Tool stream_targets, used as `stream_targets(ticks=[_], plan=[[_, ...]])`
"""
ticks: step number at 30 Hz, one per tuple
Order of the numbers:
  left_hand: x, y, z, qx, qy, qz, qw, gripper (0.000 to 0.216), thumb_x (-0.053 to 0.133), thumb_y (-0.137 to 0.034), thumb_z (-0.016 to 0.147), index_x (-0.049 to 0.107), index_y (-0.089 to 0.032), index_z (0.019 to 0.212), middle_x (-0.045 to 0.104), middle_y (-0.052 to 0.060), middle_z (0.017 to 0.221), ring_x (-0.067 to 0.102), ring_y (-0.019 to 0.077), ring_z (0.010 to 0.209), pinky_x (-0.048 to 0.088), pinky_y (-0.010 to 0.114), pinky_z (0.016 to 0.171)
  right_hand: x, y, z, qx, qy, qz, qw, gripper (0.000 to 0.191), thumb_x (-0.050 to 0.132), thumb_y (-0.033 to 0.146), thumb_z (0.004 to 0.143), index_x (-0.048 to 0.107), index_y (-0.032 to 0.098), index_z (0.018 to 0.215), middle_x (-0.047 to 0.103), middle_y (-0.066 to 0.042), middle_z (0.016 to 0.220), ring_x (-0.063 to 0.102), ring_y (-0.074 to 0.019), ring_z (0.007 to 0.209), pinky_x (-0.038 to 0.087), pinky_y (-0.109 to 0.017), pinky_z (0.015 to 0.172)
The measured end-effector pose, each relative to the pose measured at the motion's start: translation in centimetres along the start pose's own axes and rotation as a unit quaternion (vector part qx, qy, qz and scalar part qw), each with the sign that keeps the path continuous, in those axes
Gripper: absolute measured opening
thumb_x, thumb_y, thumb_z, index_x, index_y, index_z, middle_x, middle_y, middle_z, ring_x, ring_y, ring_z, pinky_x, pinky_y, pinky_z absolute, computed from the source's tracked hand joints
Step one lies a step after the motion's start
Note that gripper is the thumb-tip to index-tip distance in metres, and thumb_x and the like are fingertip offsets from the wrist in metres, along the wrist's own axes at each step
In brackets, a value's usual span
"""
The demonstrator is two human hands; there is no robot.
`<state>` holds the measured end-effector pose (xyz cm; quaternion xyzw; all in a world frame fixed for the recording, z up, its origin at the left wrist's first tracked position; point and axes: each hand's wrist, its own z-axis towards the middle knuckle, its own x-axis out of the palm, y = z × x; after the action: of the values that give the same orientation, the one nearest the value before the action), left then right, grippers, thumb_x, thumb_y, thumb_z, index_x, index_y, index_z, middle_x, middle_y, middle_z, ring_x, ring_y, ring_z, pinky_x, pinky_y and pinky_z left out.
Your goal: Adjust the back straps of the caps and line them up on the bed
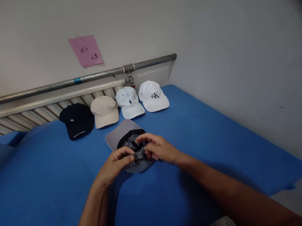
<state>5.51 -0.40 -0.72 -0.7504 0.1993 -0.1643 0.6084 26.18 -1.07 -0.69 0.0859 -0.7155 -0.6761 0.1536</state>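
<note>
One gray cap [141,166], lined inside showing, sits directly between left hand [112,166] and right hand [163,148], both touching it. Brim [120,132] points away from the person, toward upper left; back strap [140,154] on the near side, right at the fingertips. Left hand: thumb and forefinger pinching the strap's left end. Right hand: bent fingers gripping at the strap's right end, forefinger stretched over the cap opening. Cap is over blue surface [223,146]; can't tell if its weight rests there.

Beyond the hands, four caps in a row, brims toward the person: dark cap [76,118], beige cap [104,108], pale cap with rider logo [129,104], white cap with lettering [152,96]. Gray cap's brim is just below the beige and pale ones. Behind: radiator [24,118], metal pipe [153,62], pink note [85,50] on wall [213,49].
</note>
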Motion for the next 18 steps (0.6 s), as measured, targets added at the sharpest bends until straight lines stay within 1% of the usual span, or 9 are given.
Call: stream_targets(ticks=[2,4,6,7,12,14,18], plan=[[0.1,0.0,0.0,0.007,0.012,-0.012,1.0,0.013,0.071,-0.03,0.077,0.066,-0.018,0.08,0.059,-0.002,0.073,0.049,0.0092,0.066,0.036,0.021,0.064,0.4,0.1,-0.3,0.009,0.046,-0.077,0.996,0.027,0.055,0.016,0.075,0.062,0.018,0.101,0.05,0.007,0.057,0.046,-0.007,0.048,0.034,-0.018,0.044],[0.1,0.0,0.1,0.009,0.015,-0.025,1.0,0.013,0.071,-0.03,0.078,0.066,-0.018,0.081,0.059,-0.002,0.073,0.049,0.0088,0.065,0.037,0.02,0.063,0.5,0.0,-0.4,0.009,0.059,-0.125,0.99,0.015,0.056,0.018,0.077,0.063,0.017,0.091,0.048,0.007,0.055,0.043,-0.0066,0.048,0.033,-0.018,0.046],[0.1,0.1,0.1,0.006,0.017,-0.029,0.999,0.013,0.071,-0.03,0.078,0.066,-0.019,0.083,0.059,-0.002,0.072,0.049,0.0085,0.064,0.037,0.02,0.061,0.5,-0.1,-0.3,0.007,0.039,-0.155,0.987,0.007,0.055,0.016,0.077,0.062,0.017,0.081,0.047,0.007,0.055,0.041,-0.0063,0.049,0.03,-0.018,0.046],[0.0,0.2,0.1,0.005,0.017,-0.029,0.999,0.013,0.071,-0.03,0.078,0.066,-0.019,0.083,0.059,-0.002,0.071,0.049,0.0084,0.063,0.037,0.02,0.061,0.5,-0.2,-0.3,0.01,0.026,-0.165,0.986,0.007,0.054,0.015,0.077,0.061,0.017,0.078,0.047,0.007,0.055,0.041,-0.0064,0.05,0.03,-0.018,0.046],[-0.3,0.6,0.2,0.021,0.025,-0.034,0.999,0.011,0.072,-0.026,0.075,0.066,-0.018,0.079,0.059,-0.003,0.067,0.047,0.007,0.059,0.035,0.018,0.057,-0.1,-0.4,0.3,0.055,-0.017,-0.207,0.977,0.011,0.053,0.011,0.073,0.062,0.016,0.075,0.053,0.004,0.06,0.046,-0.0076,0.054,0.031,-0.018,0.049],[-0.6,0.7,0.2,0.026,0.025,-0.037,0.999,0.01,0.072,-0.025,0.075,0.066,-0.018,0.078,0.059,-0.003,0.067,0.048,0.0072,0.059,0.036,0.018,0.058,-0.4,-0.5,0.4,0.053,-0.039,-0.223,0.973,0.011,0.053,0.01,0.072,0.062,0.016,0.074,0.054,0.004,0.062,0.047,-0.0082,0.056,0.032,-0.019,0.05],[-1.0,0.8,-0.1,0.027,0.03,-0.036,0.999,0.01,0.074,-0.024,0.072,0.068,-0.019,0.078,0.061,-0.003,0.069,0.051,0.0074,0.062,0.037,0.018,0.06,-0.7,-0.7,0.7,0.033,-0.068,-0.256,0.964,0.012,0.05,0.01,0.074,0.06,0.016,0.073,0.052,0.004,0.06,0.045,-0.0079,0.055,0.031,-0.018,0.05]])
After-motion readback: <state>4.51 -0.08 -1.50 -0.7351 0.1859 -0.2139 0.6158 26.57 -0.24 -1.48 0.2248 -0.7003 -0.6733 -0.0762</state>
